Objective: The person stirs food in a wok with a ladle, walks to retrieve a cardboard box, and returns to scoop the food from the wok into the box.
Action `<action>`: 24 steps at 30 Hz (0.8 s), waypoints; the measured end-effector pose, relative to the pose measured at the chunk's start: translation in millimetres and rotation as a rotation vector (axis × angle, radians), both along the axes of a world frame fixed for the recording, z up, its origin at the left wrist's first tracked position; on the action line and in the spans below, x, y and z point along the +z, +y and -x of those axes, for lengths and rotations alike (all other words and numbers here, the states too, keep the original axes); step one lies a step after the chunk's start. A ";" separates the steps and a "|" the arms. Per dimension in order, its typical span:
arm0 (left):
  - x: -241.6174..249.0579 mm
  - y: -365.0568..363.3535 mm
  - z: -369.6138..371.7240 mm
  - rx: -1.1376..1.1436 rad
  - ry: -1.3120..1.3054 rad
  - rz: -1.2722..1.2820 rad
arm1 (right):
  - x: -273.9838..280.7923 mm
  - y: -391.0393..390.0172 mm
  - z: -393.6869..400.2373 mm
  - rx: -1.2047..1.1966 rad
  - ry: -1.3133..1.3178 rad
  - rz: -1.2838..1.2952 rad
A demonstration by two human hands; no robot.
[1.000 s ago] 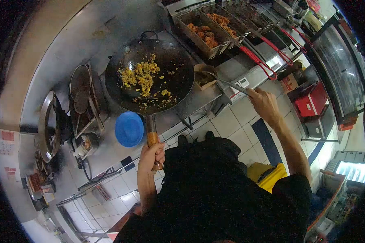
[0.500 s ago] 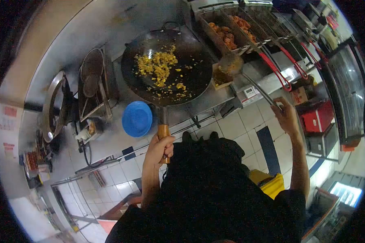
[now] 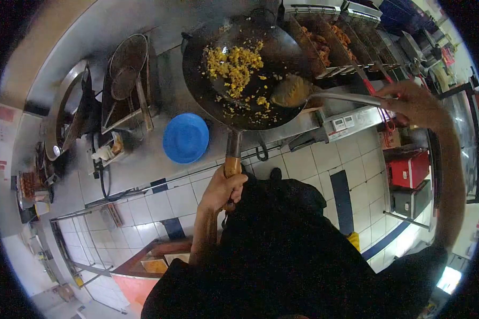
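Note:
My left hand is wrapped round the wooden handle of a large dark wok. Yellow scrambled bits of food lie in the wok, most of them left of its middle. My right hand grips the far end of a long metal ladle. The ladle's bowl is over the right side of the wok; whether it touches the surface I cannot tell. A blue plate sits on the counter, to the left of the wok's handle.
Fryer baskets with browned food stand behind at the right, with red handles. Round strainers lie over a container at the left. Another pan is at the far left. A red box is on a right-hand shelf.
The ladle has moved from beside the wok to over its right side, and my right hand has risen to the right. The view has shifted, so the wok appears farther right.

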State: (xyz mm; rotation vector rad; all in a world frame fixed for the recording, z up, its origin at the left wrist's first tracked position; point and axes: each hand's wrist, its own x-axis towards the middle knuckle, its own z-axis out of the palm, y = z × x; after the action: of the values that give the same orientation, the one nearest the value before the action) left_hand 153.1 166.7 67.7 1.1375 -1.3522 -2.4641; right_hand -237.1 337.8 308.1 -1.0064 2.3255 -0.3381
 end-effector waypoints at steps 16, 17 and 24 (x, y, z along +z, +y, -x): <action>-7.1 -9.8 4.3 -0.038 0.077 -0.161 | -49.9 -60.2 -38.9 0.135 -0.111 -0.328; -7.7 -9.1 6.4 -0.042 0.075 -0.153 | -83.5 -63.2 -31.3 0.472 0.070 -0.098; -10.5 -7.8 11.1 -0.046 0.103 -0.092 | -68.5 -51.9 -57.9 0.509 -0.005 -0.059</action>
State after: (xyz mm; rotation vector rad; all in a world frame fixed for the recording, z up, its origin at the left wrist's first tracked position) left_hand 142.0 158.8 57.1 0.9917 -1.2627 -2.6030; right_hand -179.2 285.9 239.7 -1.5091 1.9693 -0.0666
